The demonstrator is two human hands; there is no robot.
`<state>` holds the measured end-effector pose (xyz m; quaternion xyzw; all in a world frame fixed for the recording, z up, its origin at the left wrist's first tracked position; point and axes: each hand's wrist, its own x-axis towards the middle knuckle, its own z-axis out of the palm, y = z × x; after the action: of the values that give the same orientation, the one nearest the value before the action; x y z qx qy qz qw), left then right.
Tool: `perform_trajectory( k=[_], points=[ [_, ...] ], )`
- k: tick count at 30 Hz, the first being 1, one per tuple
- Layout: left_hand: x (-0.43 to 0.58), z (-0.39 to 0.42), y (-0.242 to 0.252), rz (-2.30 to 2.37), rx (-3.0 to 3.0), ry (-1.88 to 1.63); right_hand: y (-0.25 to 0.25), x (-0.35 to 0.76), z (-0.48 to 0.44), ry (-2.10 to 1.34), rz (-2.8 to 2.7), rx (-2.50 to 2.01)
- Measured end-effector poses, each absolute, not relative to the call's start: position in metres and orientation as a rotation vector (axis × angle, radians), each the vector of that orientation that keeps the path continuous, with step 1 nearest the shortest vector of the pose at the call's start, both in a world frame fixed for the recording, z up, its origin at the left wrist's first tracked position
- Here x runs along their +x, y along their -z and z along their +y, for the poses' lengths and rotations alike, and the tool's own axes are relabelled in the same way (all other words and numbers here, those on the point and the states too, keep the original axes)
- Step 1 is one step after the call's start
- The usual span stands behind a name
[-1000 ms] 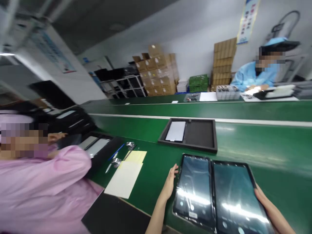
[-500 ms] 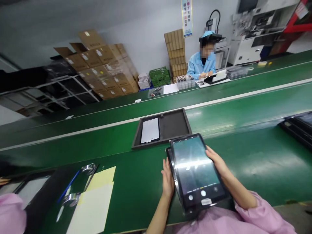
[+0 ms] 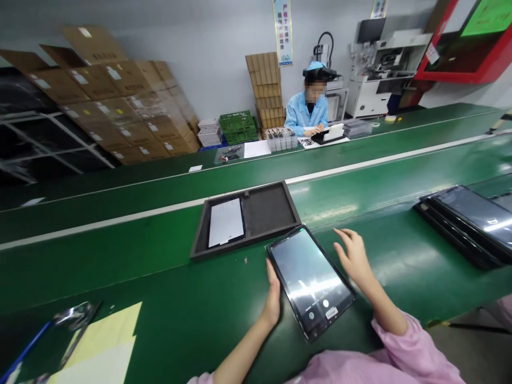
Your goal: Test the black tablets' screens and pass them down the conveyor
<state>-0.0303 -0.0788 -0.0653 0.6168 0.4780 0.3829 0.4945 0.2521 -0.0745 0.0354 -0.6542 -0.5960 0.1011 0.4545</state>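
A dark tablet with a glossy screen lies flat on the green belt in front of me. My left hand rests against its left edge, fingers straight and together. My right hand hovers just right of the tablet's far corner, fingers spread and holding nothing. Beyond the tablet sits a black foam tray with a white sheet in its left compartment; the right compartment has nothing in it.
More dark tablets are stacked at the right on the belt. Yellow and white paper, a blue pen and shiny wrappers lie at the lower left. A person in blue works across the line. Cardboard boxes stand behind.
The tablet was held up tilted in both hands; now it lies flat on the belt. My right hand has let go and lifted away. The view has swung right.
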Motion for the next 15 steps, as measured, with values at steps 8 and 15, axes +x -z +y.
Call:
perform_trajectory(
  k=[8,15],
  points=[
    [-0.083,0.02,0.027,0.996,1.858,-0.634,0.004,0.28,-0.216,-1.643,-0.881,-1.671],
    [-0.057,0.025,0.025,1.112,1.813,-0.599,0.001,0.225,-0.212,-1.708,-0.061,-0.937]
  ],
)
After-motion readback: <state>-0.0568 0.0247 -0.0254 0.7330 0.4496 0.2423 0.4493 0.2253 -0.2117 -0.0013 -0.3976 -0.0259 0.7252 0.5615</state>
